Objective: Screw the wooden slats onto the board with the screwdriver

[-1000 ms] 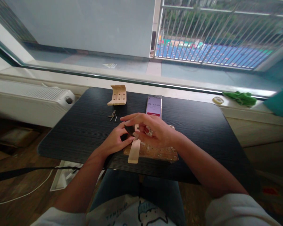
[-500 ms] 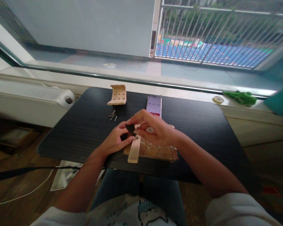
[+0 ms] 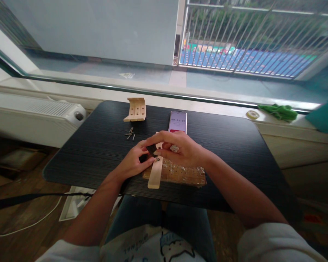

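Observation:
A pale wooden strip (image 3: 154, 177) lies across a brown block wrapped in clear tape (image 3: 184, 174), with a small metal screw head (image 3: 157, 159) showing in it. My left hand (image 3: 133, 160) grips the strip's left side, its thumb beside the screw and its index fingertip near a small dark tool (image 3: 151, 149). Over the block, my right hand (image 3: 183, 147) is closed on that tool between thumb and fingers, just above the screw. The tool's exact kind and its lower end are hard to make out. The strip's far part is mostly hidden by my right hand.
Several loose screws (image 3: 130, 134) lie on the black table (image 3: 221, 142), left of the hands. Behind them stands a curved wooden piece with holes (image 3: 137, 110). A phone (image 3: 178, 122) lies beyond my right hand. On the windowsill are a tape roll (image 3: 252, 115) and a green cloth (image 3: 278, 112).
My right hand has turned slightly, its knuckles now lower and flatter, and the dark tool has shifted with it. My left hand, the strip and the block look nearly unmoved.

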{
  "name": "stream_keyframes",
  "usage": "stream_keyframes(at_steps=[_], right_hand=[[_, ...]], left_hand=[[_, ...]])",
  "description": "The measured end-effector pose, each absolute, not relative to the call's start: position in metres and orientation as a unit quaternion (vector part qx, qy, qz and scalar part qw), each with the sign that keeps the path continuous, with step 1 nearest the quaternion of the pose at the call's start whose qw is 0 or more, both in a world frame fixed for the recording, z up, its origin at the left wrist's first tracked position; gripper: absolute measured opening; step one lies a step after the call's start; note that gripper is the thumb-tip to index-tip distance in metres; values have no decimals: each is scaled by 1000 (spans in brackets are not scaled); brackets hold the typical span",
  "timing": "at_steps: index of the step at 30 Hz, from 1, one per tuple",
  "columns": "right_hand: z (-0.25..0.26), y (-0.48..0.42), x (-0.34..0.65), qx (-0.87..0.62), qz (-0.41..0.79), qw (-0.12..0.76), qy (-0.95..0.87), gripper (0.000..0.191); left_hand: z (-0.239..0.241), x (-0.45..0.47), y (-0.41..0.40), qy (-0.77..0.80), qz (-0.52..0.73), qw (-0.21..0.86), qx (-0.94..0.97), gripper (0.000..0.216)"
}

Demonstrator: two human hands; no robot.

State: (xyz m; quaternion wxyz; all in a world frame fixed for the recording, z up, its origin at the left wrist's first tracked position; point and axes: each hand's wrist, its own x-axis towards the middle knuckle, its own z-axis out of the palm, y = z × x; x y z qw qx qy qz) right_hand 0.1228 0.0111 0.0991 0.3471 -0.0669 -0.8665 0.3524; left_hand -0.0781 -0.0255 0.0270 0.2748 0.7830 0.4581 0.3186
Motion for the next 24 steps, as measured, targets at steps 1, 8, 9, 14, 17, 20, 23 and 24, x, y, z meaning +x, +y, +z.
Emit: stream_keyframes(at_steps=[1, 8, 9, 14, 17, 20, 23, 24], right_hand=[[99, 11, 123, -70, 345, 351, -867, 29], [98, 12, 124, -85, 314, 351, -878, 29], [98, 12, 124, -82, 312, 352, -879, 29], [101, 12, 123, -74, 299, 362, -880, 26], [102, 12, 123, -81, 293, 364, -881, 26], [102, 11, 123, -90, 290, 366, -880, 26], [102, 11, 123, -93, 285, 370, -879, 26], [102, 11, 123, -95, 284, 369, -880, 26]], left_hand=[[27, -78, -25, 457, 318, 274, 784, 20], [30, -77, -25, 454, 318, 280, 784, 22], [30, -77, -25, 453, 321, 283, 782, 20], [32, -76, -25, 451, 323, 293, 779, 19], [31, -76, -25, 453, 318, 295, 779, 20], [30, -77, -25, 456, 311, 295, 780, 21], [30, -78, -25, 457, 307, 296, 781, 21], [29, -78, -25, 455, 307, 295, 782, 21]])
